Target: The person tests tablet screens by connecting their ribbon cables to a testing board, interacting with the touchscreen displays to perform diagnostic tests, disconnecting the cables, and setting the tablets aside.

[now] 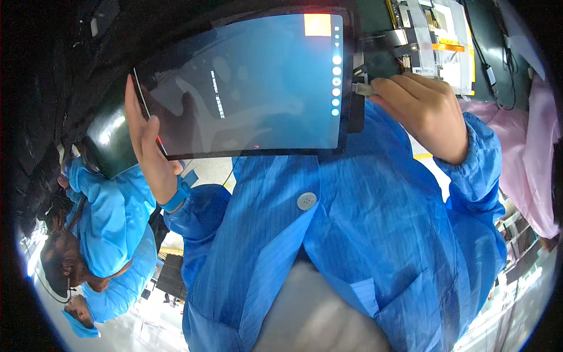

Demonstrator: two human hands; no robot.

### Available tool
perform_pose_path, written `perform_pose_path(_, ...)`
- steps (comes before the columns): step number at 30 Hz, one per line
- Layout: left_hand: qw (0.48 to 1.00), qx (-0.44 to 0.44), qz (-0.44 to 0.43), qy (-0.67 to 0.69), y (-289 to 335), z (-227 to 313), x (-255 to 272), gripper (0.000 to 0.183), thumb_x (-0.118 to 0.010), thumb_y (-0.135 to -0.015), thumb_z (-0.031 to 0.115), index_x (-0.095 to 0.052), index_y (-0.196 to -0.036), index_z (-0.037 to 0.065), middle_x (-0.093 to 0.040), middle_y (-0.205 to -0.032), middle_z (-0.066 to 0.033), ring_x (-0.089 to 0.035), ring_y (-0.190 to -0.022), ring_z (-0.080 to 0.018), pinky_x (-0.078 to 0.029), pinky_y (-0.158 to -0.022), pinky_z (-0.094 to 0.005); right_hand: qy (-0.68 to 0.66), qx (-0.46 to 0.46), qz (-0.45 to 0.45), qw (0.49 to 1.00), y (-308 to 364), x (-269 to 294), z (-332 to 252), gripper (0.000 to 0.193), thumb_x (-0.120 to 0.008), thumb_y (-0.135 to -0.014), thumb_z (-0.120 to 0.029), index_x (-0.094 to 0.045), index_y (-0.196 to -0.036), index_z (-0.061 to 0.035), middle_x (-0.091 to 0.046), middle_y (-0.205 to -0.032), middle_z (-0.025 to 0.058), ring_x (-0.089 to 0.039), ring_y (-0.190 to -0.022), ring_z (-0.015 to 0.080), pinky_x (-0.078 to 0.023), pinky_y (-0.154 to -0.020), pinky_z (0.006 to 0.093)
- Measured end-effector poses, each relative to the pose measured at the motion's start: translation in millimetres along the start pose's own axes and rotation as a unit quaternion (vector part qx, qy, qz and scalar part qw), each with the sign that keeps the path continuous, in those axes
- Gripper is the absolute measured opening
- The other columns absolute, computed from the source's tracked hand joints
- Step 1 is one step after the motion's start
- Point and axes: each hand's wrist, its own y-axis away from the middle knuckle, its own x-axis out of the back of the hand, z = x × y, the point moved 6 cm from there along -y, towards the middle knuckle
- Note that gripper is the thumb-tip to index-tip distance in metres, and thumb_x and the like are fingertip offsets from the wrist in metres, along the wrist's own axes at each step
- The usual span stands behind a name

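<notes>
Dark above left hand, washed out in patches below. Glaring leftward. Hazy with reflections on screen rightward. Bent, black toward fisheye rim.

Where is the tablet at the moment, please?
In the head view, the tablet is at upper middle, with the left hand at its left edge and the right hand pinching a pale connector beside its right edge.

A dark green table lies left of the left hand (its surface catches a white gleam); below the right hand, pale floor shows with a yellow line.
</notes>
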Motion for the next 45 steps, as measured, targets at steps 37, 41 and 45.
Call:
perform_pose_path(37, 0.949, -0.206, -0.073, -0.225, -10, 103, -131, 0.095, -0.081, -0.047, 0.036, -0.039, -0.124, -0.001, -0.038, -0.132, -0.0241, -0.034, -0.127, -0.0344, -0.018, -0.109, -0.0474, -0.004, 0.039, 0.065, 0.997, 5, 2, 0, 0.020, -0.066, -0.070, -0.011, -0.060, -0.087, -0.0013, -0.058, -0.102, 0.0105, -0.063, -0.076, 0.0217, -0.053, -0.062, 0.0279)
perform_pose_path(41, 0.948, -0.207, -0.075, -0.228, -9, 102, -131, 0.094, -0.081, -0.048, 0.035, -0.039, -0.125, 0.000, -0.037, -0.133, -0.0234, -0.033, -0.127, -0.0344, -0.018, -0.109, -0.0476, -0.025, 0.045, 0.004, 0.999, 3, -1, 3, 0.019, -0.065, -0.071, -0.013, -0.060, -0.087, -0.0027, -0.058, -0.103, 0.0101, -0.063, -0.076, 0.0214, -0.053, -0.062, 0.0281)
perform_pose_path(45, 0.948, -0.204, -0.078, -0.233, -8, 101, -133, 0.094, -0.081, -0.048, 0.035, -0.039, -0.125, 0.001, -0.037, -0.134, -0.0230, -0.033, -0.127, -0.0346, -0.018, -0.109, -0.0484, -0.008, 0.043, 0.004, 0.999, 6, -2, 3, 0.018, -0.064, -0.072, -0.013, -0.060, -0.087, -0.0037, -0.058, -0.103, 0.0097, -0.063, -0.076, 0.0205, -0.053, -0.061, 0.0279)
